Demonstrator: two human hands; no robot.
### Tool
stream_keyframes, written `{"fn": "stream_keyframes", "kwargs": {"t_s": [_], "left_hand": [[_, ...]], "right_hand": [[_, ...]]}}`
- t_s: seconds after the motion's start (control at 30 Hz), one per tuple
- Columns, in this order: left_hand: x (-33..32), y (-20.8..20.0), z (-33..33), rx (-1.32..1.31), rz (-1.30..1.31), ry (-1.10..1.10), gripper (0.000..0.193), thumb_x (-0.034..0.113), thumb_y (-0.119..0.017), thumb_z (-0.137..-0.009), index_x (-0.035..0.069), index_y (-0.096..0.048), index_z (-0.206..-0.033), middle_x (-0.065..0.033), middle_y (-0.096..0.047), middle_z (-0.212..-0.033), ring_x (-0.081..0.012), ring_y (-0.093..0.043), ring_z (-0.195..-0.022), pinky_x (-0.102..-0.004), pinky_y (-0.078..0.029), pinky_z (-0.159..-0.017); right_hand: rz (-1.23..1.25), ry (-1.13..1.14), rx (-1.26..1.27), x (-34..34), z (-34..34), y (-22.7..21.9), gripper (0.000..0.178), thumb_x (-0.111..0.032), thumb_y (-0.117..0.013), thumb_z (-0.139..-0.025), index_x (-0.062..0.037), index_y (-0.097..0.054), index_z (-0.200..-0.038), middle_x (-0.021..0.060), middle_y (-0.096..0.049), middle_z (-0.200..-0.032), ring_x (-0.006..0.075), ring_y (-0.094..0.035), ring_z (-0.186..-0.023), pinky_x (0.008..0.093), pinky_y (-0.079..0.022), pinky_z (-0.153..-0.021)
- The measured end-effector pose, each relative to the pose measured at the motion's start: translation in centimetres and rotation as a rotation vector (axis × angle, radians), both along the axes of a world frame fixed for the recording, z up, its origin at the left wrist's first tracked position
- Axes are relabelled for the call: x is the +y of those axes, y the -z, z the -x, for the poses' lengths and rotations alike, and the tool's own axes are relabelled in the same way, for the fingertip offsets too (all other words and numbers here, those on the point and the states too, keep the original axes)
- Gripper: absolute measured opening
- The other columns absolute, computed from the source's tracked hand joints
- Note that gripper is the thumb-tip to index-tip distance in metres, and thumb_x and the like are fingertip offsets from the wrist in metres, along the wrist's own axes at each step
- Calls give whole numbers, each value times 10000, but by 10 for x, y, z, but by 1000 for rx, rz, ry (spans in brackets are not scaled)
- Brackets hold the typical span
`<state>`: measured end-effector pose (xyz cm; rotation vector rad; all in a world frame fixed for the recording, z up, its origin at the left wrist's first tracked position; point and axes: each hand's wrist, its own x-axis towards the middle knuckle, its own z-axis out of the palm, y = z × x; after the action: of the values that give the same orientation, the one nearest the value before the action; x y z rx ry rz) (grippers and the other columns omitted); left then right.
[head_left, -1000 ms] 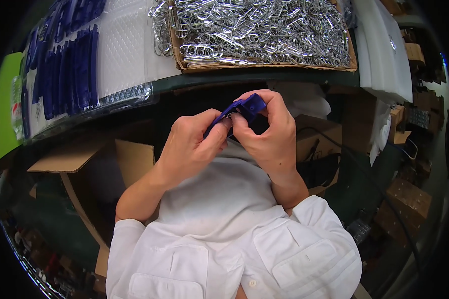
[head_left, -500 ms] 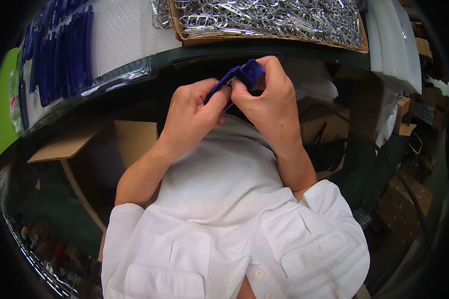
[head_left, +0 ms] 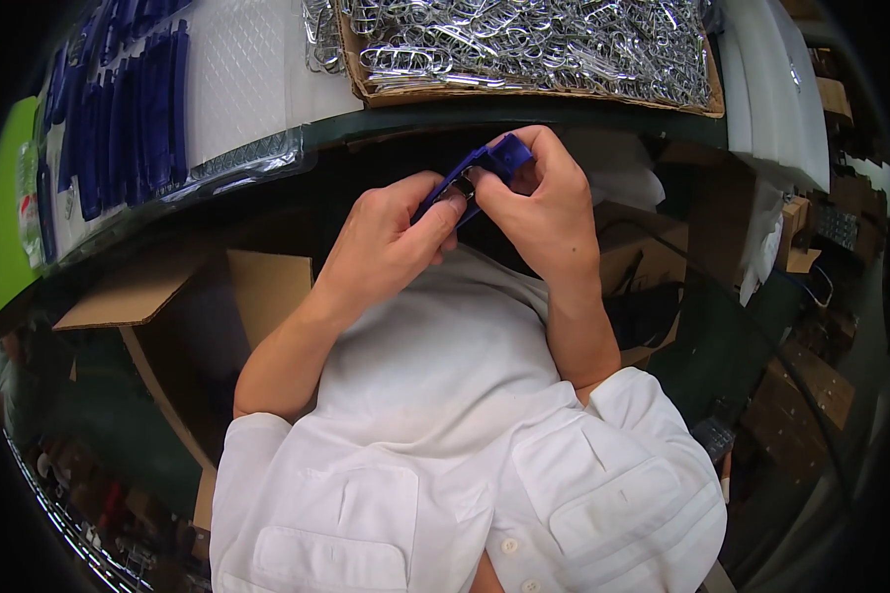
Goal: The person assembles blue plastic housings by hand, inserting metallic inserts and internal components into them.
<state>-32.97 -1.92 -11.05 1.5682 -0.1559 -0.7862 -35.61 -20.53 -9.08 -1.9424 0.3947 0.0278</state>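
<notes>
Between my two hands is a dark blue plastic part (head_left: 511, 152), long and narrow with a wider squared end at the upper right. My left hand (head_left: 394, 225) grips its lower left length between thumb and fingers. Closed round the wider end is my right hand (head_left: 542, 193), its thumb pressed onto the middle of the part. A small shiny metal piece (head_left: 467, 176) shows beside that thumb; its exact shape is mostly hidden. Both hands are held before my body, just short of the table's near edge.
A cardboard tray (head_left: 539, 96) heaped with silver wire clips stands on the table ahead. Several blue plastic strips (head_left: 133, 128) lie on white padding at the left. White foam sheets (head_left: 776, 94) stand at the right. An open cardboard box (head_left: 133, 289) is below left.
Both hands and the blue part sit slightly lower in view, as does the table. A gap with the metal piece now shows more plainly between my thumbs.
</notes>
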Motion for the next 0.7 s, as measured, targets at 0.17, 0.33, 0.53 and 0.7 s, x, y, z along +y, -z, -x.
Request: {"fn": "stream_keyframes", "kwargs": {"t_s": [0.17,0.33,0.53,0.7], "left_hand": [[-1,-6,1,48,-11,29,296,242,-583,-1049,-32,-691,-1022,-61,-688,-721,-117,-672,-627,-287,-539,-605],[-1,-9,2,61,-20,17,285,191,-524,-1043,-36,-689,-1098,-57,-674,-701,-128,-678,-613,-291,-539,-595],[0,-15,2,68,-9,42,279,180,-515,-1048,-28,-691,-1108,-48,-662,-707,-115,-652,-602,-287,-529,-574],[6,-26,-1,195,90,106,279,206,-529,-1074,-7,-678,-1176,-40,-689,-807,-105,-665,-672,-271,-535,-612]], "right_hand": [[-216,-50,36,-6,4,-8,244,-1,-747,-932,20,-659,-1159,27,-716,-988,69,-666,-891,237,-549,-787],[-295,-142,98,-13,4,-13,292,-23,-709,-986,27,-654,-1268,48,-724,-1057,82,-677,-948,239,-554,-852],[-367,-134,51,-16,7,-8,291,-56,-713,-994,33,-659,-1266,71,-761,-1018,114,-717,-934,277,-568,-828],[-489,-125,70,-21,8,-21,302,-111,-702,-1028,24,-659,-1294,54,-752,-1023,103,-699,-941,263,-558,-840]]}}
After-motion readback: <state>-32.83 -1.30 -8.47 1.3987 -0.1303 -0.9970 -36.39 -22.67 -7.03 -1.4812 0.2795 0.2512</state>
